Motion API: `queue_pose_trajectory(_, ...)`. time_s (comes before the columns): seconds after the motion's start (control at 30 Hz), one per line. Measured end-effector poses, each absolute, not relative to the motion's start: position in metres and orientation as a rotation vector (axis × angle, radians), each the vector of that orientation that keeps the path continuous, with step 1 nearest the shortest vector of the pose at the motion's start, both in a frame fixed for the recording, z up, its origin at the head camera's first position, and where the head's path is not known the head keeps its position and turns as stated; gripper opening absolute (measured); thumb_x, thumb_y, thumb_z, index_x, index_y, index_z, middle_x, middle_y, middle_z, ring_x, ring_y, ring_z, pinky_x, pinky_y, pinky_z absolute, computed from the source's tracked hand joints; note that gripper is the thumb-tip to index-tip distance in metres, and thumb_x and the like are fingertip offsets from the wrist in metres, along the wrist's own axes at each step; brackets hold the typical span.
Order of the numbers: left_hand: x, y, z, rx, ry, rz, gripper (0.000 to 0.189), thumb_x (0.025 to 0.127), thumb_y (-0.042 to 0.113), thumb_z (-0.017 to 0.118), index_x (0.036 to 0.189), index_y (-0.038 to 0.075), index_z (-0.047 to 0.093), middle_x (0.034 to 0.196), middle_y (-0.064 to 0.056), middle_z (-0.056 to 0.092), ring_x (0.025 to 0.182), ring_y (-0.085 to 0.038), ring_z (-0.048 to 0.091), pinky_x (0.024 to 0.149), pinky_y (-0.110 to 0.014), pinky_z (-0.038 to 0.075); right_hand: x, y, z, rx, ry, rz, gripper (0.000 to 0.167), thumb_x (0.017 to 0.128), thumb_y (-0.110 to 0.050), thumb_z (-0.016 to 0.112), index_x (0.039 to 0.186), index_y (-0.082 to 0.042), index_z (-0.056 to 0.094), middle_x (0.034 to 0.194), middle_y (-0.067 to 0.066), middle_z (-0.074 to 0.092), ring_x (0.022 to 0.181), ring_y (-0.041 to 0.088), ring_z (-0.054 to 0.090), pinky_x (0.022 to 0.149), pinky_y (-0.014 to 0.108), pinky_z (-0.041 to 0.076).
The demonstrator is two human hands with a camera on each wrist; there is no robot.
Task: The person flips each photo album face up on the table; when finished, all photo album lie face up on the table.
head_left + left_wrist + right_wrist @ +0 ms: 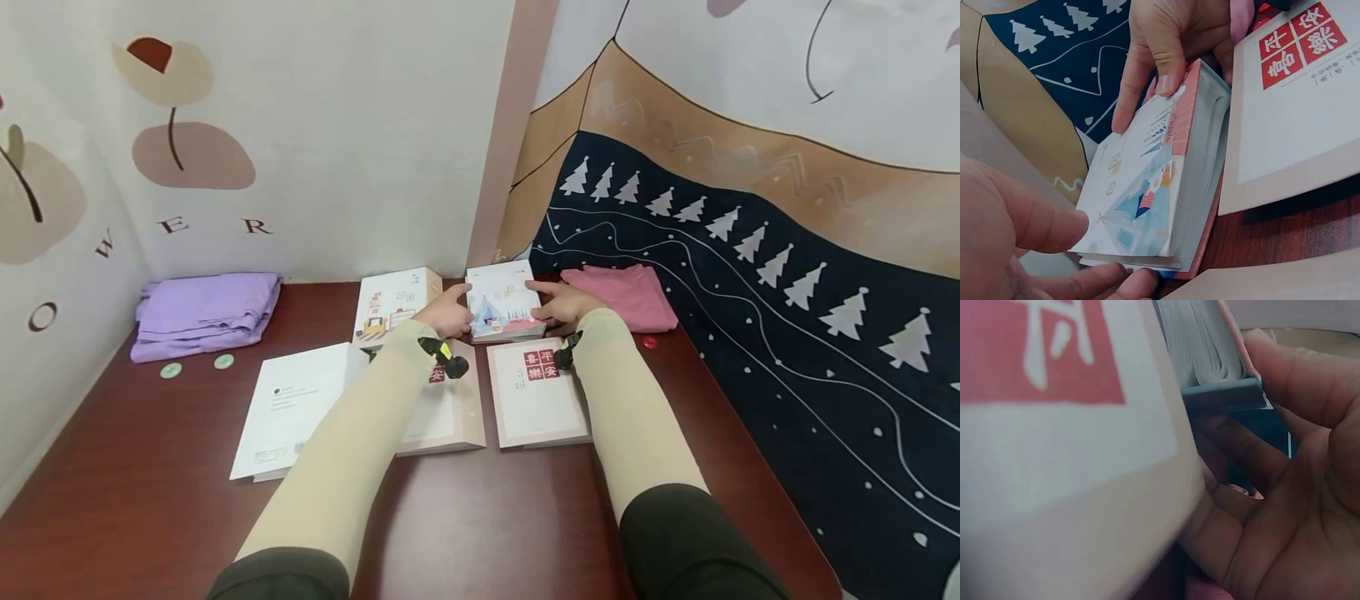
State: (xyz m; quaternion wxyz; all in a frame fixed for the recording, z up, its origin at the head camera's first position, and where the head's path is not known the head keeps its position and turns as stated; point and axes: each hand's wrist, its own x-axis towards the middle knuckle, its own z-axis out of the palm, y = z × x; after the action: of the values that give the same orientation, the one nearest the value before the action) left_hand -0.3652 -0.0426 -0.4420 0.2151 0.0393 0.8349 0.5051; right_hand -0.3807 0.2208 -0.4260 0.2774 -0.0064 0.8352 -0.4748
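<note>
A thick white photo album with a blue tent picture on its cover lies at the back of the table. My left hand grips its left end, thumb on the cover and fingers low at the edge in the left wrist view. From the other side my right hand holds it, thumb and a finger on the cover. The right wrist view shows the page ends above the blue-grey board, with fingers beneath. Just in front lies an album with red characters.
Left of the hands stands another illustrated album. A second red-character album and a plain white one are partly behind my left arm. Folded purple cloth, pink cloth, green buttons and a red button lie around.
</note>
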Motion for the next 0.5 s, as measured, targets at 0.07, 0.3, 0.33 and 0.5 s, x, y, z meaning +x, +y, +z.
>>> queue_pose_trajectory(0.07,-0.3669,-0.0427,-0.4429,0.090,2.320,1.402,0.074,0.102,0.003,0.053,0.169,0.015,0.023,0.159,-0.020,0.040,0.083,-0.016,0.057,0.068,-0.025,0.049,-0.3814,0.2198,-0.4265,0.000,2.235,-1.296,0.077,0.106,-0.007,0.062,0.170,-0.030,0.025,0.133,0.015,0.047,0.079,0.016,0.052,0.084,0.038,0.056)
queue_pose_trajectory(0.3,-0.3664,-0.0396,-0.4411,0.012,2.360,1.387,0.072,0.103,0.005,0.054,0.168,0.013,0.026,0.150,-0.019,0.048,0.080,-0.015,0.056,0.067,-0.024,0.050,-0.3812,0.2197,-0.4293,0.053,2.190,-1.352,0.077,0.106,-0.006,0.060,0.169,-0.033,0.025,0.150,0.014,0.041,0.094,0.019,0.056,0.101,0.047,0.051)
queue_pose_trajectory(0.33,-0.3657,-0.0388,-0.4405,0.016,2.368,1.376,0.072,0.102,0.005,0.054,0.168,0.012,0.025,0.149,-0.020,0.049,0.078,-0.015,0.054,0.066,-0.024,0.049,-0.3813,0.2201,-0.4298,0.059,2.179,-1.366,0.077,0.106,-0.005,0.059,0.169,-0.033,0.025,0.150,0.014,0.041,0.095,0.019,0.057,0.104,0.049,0.050)
queue_pose_trajectory(0.5,-0.3643,-0.0355,-0.4379,0.033,2.381,1.339,0.073,0.102,0.007,0.054,0.168,0.010,0.024,0.153,-0.020,0.045,0.075,-0.015,0.050,0.061,-0.023,0.044,-0.3805,0.2230,-0.4295,0.082,2.150,-1.403,0.076,0.107,-0.004,0.057,0.170,-0.032,0.023,0.144,0.014,0.045,0.090,0.017,0.056,0.111,0.057,0.046)
